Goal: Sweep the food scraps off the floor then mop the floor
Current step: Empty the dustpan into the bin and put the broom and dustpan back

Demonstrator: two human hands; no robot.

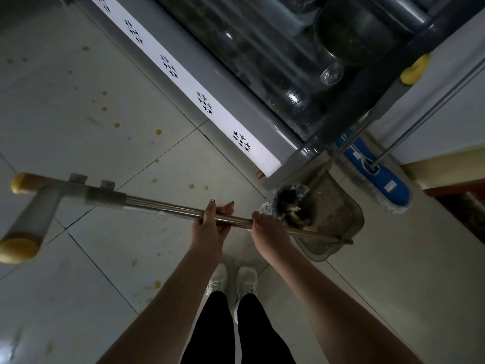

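Note:
I hold a sponge mop by its metal handle, which runs level from left to right in front of me. My left hand grips the handle near its middle, and my right hand grips it just to the right. The mop's head with its yellow sponge roller hangs at the far left, above the floor. Yellowish stains dot the grey floor tiles. A grey dustpan stands on the floor behind my right hand, beside a small bin lined with plastic that holds food scraps.
A glass-fronted cabinet with a white patterned strip along its base stands ahead. A blue flat mop leans at its right corner, against the wall. A yellow-tipped handle rests higher up. My white shoes are below.

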